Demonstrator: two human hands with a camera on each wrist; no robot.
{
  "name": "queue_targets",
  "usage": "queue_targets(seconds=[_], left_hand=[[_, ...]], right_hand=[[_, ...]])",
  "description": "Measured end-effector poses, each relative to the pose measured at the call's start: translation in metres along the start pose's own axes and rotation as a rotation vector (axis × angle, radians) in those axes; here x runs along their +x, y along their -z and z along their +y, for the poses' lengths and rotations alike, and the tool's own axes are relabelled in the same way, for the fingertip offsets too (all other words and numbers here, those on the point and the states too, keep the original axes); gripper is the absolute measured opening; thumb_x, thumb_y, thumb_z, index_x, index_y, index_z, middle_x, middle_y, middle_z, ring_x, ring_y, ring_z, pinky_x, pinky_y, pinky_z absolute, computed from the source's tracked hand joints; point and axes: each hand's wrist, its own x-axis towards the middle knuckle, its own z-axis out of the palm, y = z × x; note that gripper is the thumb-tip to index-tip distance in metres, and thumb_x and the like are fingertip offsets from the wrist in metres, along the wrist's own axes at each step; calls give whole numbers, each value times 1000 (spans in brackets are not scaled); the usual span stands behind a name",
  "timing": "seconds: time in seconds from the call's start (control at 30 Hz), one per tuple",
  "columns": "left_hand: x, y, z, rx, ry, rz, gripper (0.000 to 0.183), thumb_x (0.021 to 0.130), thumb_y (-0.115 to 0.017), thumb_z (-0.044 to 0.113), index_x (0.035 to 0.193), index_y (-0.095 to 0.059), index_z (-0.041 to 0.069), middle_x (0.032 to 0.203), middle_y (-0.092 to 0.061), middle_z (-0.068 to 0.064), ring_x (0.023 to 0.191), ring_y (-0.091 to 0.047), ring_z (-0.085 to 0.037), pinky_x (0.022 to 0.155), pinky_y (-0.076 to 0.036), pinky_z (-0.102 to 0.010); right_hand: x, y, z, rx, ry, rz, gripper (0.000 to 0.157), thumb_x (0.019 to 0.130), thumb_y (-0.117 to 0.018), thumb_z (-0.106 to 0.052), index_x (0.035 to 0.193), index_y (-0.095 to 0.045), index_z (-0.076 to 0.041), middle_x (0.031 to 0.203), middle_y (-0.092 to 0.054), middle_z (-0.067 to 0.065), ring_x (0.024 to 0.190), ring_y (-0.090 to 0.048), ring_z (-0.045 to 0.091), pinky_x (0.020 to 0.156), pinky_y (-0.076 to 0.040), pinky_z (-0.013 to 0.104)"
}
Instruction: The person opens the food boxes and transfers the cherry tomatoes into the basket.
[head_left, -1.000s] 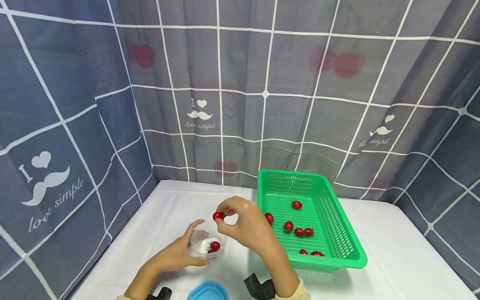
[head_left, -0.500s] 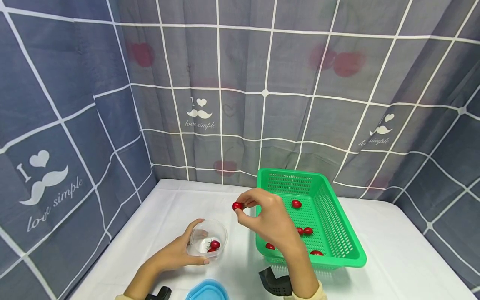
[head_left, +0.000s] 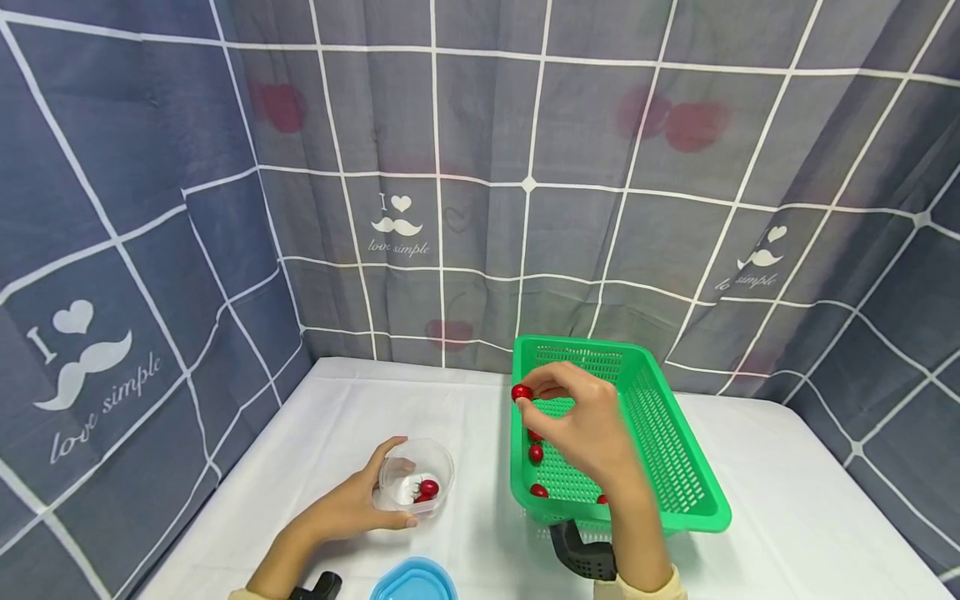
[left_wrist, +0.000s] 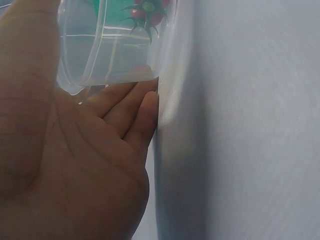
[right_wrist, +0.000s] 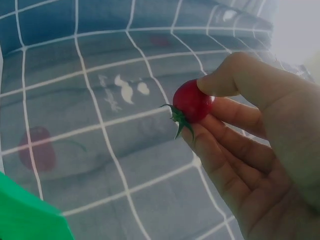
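Observation:
Between thumb and fingertips my right hand (head_left: pixel 581 417) pinches a cherry tomato (right_wrist: pixel 192 101), its green stem end showing in the right wrist view. That hand is over the left side of a green plastic basket (head_left: pixel 678 450), where several more cherry tomatoes (head_left: pixel 536 454) lie; the hand and forearm hide part of the inside. My left hand (head_left: pixel 352 504) grips a small clear plastic container (head_left: pixel 442 454) from its left side, thumb in front and fingers behind. Cherry tomatoes (head_left: pixel 428 488) with green stems sit at the bottom of the container, which stands on the white table.
A light blue lid (head_left: pixel 414 581) lies at the table's front edge, below the container. White cloth (head_left: pixel 480 500) covers the table. A grey-blue checked curtain (head_left: pixel 480 225) hangs behind and along both sides. Dark straps (head_left: pixel 585 557) are on the wrists.
My right hand has moved right and away from above the container to over the basket, still pinching the cherry tomato. The left hand and container have stayed in place.

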Motion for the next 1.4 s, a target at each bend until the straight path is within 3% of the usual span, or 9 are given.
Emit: queue_targets(seconds=[0.3,0.73,1.13,1.4], left_hand=[[1,0,-1,-26,8,-3,115,75,-90,48,161,-18,23,142,-60,0,130,-54,-27,104,-43,-54],[-3,0,0,-27,22,-3,115,75,-90,48,161,-18,24,143,-59,-2,130,-54,-29,103,-43,-56],[2,3,0,-37,16,-8,113,75,-90,48,160,-17,29,143,-58,-3,132,-53,-32,105,-42,-59],[1,2,0,-49,22,-9,112,75,-90,49,159,-18,31,143,-58,-4,132,-52,-31,105,-41,-57]], right_hand=[[-2,19,18,-71,-114,38,19,84,-82,-7,96,-76,-20,90,-74,-11,84,-72,9,77,-55,24],[-8,36,44,-58,-326,-16,11,91,-77,-13,102,-75,-16,95,-76,-3,87,-73,10,82,-53,18],[-11,48,57,-120,-339,20,13,96,-73,-15,107,-78,-15,95,-77,0,85,-69,0,81,-52,12],[-12,50,58,-161,-401,-50,19,98,-71,-26,113,-77,-16,100,-76,0,91,-72,14,82,-52,18]])
